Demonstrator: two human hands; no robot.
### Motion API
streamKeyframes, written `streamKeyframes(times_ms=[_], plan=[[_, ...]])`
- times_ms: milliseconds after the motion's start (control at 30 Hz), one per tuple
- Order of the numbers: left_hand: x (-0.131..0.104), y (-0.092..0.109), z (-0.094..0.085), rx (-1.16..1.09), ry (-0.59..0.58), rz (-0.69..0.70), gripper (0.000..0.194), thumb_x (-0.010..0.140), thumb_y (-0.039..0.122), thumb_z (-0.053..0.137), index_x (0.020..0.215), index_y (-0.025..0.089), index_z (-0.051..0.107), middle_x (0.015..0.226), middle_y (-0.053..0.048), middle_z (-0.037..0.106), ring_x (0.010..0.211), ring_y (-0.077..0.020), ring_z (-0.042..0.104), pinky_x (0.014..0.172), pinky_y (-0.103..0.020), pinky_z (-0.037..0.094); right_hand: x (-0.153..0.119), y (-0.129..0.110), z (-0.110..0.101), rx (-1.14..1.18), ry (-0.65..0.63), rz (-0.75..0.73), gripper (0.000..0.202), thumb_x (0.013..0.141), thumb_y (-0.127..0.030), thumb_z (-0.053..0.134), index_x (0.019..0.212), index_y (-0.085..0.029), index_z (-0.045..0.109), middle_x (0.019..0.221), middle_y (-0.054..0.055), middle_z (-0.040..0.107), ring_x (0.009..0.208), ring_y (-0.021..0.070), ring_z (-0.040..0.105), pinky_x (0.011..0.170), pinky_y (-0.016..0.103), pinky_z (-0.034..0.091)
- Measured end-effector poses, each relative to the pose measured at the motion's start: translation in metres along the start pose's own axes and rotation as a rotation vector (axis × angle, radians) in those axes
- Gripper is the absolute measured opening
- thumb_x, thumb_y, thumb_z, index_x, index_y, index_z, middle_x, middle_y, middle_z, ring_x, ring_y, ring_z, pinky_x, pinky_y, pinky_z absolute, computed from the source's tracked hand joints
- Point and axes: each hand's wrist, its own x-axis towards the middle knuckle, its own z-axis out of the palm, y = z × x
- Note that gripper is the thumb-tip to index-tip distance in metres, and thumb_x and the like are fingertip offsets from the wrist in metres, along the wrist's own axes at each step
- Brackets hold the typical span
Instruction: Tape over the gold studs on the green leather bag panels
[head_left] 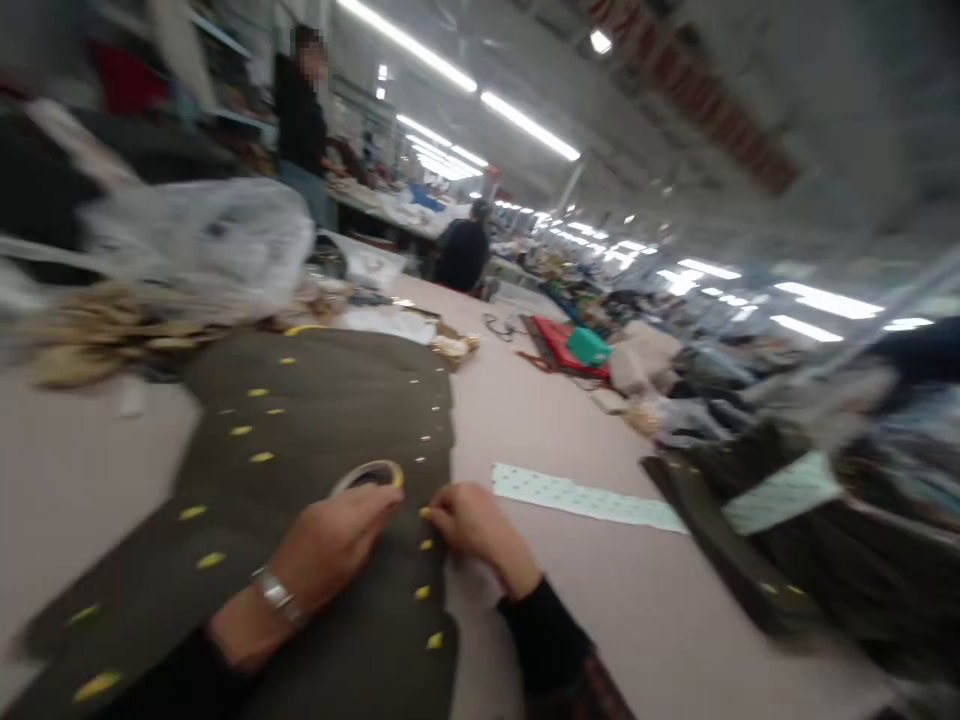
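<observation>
A dark olive garment piece (337,400) lies spread on the table, with small yellow tape pieces (211,560) dotted over it and a row of pale marks near its right edge. My left hand (334,540), with a metal watch at the wrist, is closed around a roll of yellow tape (375,470) just above the cloth. At the garment's right edge my right hand (472,525) pinches a small yellow tape piece (425,513), fingertips against the cloth. Whether that piece is stuck down cannot be made out.
A pale green perforated strip (585,495) lies to the right, beside more folded olive garments (825,540). Clear plastic bags (202,245) pile up at the left. A red item (559,345) and a teal item (589,347) sit farther back. Two people are in the background.
</observation>
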Motion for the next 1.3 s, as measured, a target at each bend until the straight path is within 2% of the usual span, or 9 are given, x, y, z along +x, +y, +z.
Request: streamKeyframes(times_ms=[100,233,300,500,700,800,967,1133,1300], plan=[[0.009,0.009,-0.009,-0.108,-0.05,-0.053,0.022,0.095,0.023,0.043,0.108,0.02,0.061,0.099,-0.002,0.072,0.089,-0.0121,0.069,0.082,-0.023,0.056,0.0,0.012,0.011,0.264,0.146,-0.049,0.021,0.085,-0.024,0.052,0.092,-0.02,0.072,0.09,0.007,0.074,0.079,0.0182,0.067,0.073,0.029,0.049],[0.009,0.015,-0.014,-0.189,-0.13,-0.105,0.04,0.095,0.022,0.046,0.135,0.021,0.04,0.129,-0.005,0.059,0.115,-0.0131,0.059,0.097,-0.028,0.05,-0.004,0.001,0.02,0.523,0.203,-0.215,0.021,0.087,-0.031,0.054,0.099,-0.021,0.068,0.095,0.005,0.072,0.083,0.0175,0.066,0.075,0.03,0.051],[0.007,0.018,-0.018,-0.2,-0.146,-0.124,0.046,0.095,0.023,0.046,0.139,0.02,0.033,0.133,-0.007,0.056,0.113,-0.0139,0.06,0.095,-0.028,0.051,-0.008,-0.009,0.018,0.475,0.236,-0.306,0.019,0.088,-0.028,0.053,0.1,-0.021,0.067,0.096,0.006,0.071,0.085,0.0171,0.065,0.076,0.029,0.051],[0.007,0.019,-0.018,-0.119,-0.199,-0.154,0.039,0.096,0.026,0.043,0.133,0.016,0.035,0.113,-0.007,0.066,0.097,-0.015,0.067,0.082,-0.027,0.055,-0.005,-0.014,0.021,0.253,0.297,-0.451,0.017,0.088,-0.02,0.049,0.088,-0.021,0.065,0.082,0.004,0.068,0.075,0.0151,0.063,0.07,0.027,0.049],[0.01,0.022,-0.021,-0.054,-0.269,-0.141,0.013,0.096,0.022,0.041,0.103,0.019,0.052,0.093,-0.001,0.067,0.085,-0.0132,0.066,0.07,-0.023,0.052,-0.006,-0.009,0.031,0.129,0.432,-0.504,0.014,0.082,-0.015,0.052,0.081,-0.021,0.064,0.072,0.002,0.067,0.067,0.0135,0.062,0.065,0.025,0.048],[0.013,0.023,-0.021,-0.014,-0.263,-0.142,0.013,0.096,0.022,0.04,0.094,0.019,0.053,0.085,0.0,0.066,0.078,-0.014,0.064,0.063,-0.023,0.049,-0.008,-0.012,0.03,0.186,0.441,-0.42,0.012,0.079,-0.016,0.055,0.078,-0.021,0.066,0.07,0.002,0.068,0.063,0.0133,0.062,0.062,0.025,0.048],[0.023,0.022,-0.016,0.07,-0.223,-0.074,0.021,0.096,0.021,0.035,0.087,0.018,0.054,0.077,-0.001,0.062,0.071,-0.0135,0.06,0.06,-0.023,0.046,-0.005,-0.02,0.023,0.653,0.293,-0.025,0.011,0.077,-0.026,0.061,0.072,-0.019,0.067,0.059,0.0,0.066,0.052,0.013,0.06,0.052,0.024,0.048],[0.026,0.023,-0.004,0.116,-0.156,-0.033,0.022,0.097,0.021,0.035,0.085,0.018,0.053,0.074,0.0,0.059,0.068,-0.0135,0.056,0.061,-0.024,0.044,0.018,-0.001,0.024,0.998,0.243,0.246,0.023,0.068,-0.038,0.073,0.071,-0.016,0.067,0.057,0.001,0.066,0.049,0.0139,0.062,0.052,0.027,0.054],[0.023,0.016,0.008,0.283,-0.353,-0.067,0.014,0.096,0.019,0.041,0.089,0.018,0.053,0.081,-0.003,0.059,0.076,-0.018,0.055,0.063,-0.028,0.045,0.04,0.032,0.032,0.856,0.146,0.246,0.035,0.072,-0.047,0.07,0.082,-0.014,0.07,0.065,0.004,0.068,0.058,0.0134,0.062,0.056,0.026,0.054]])
